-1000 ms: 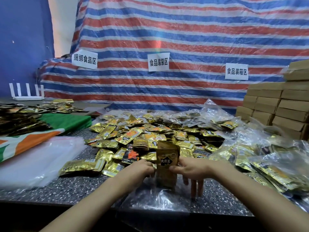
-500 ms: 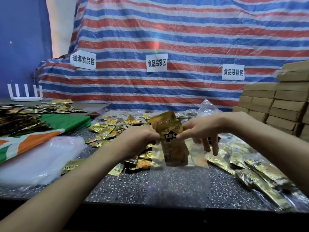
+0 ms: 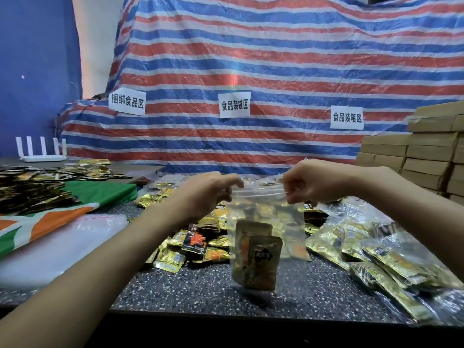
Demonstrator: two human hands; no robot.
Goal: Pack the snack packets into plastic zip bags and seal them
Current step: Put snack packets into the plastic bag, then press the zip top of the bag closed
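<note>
A clear plastic zip bag [image 3: 266, 212] hangs upright above the speckled table [image 3: 200, 292]. My left hand [image 3: 203, 194] pinches its top left corner and my right hand [image 3: 308, 184] pinches its top right corner, both at the zip strip. Two or three gold snack packets [image 3: 258, 262] sit in the bottom of the bag. Behind it lies a heap of loose gold packets [image 3: 190, 247].
Filled zip bags [image 3: 381, 259] pile up on the right. A stack of empty clear bags [image 3: 55, 244] lies at the left beside a green and orange cloth [image 3: 75, 197]. Cardboard boxes [image 3: 426, 156] stand at the far right. A striped tarp [image 3: 251, 71] hangs behind.
The packets have dropped from the bag's mouth to its bottom. Both hands moved apart to the bag's top corners and hold it higher above the table.
</note>
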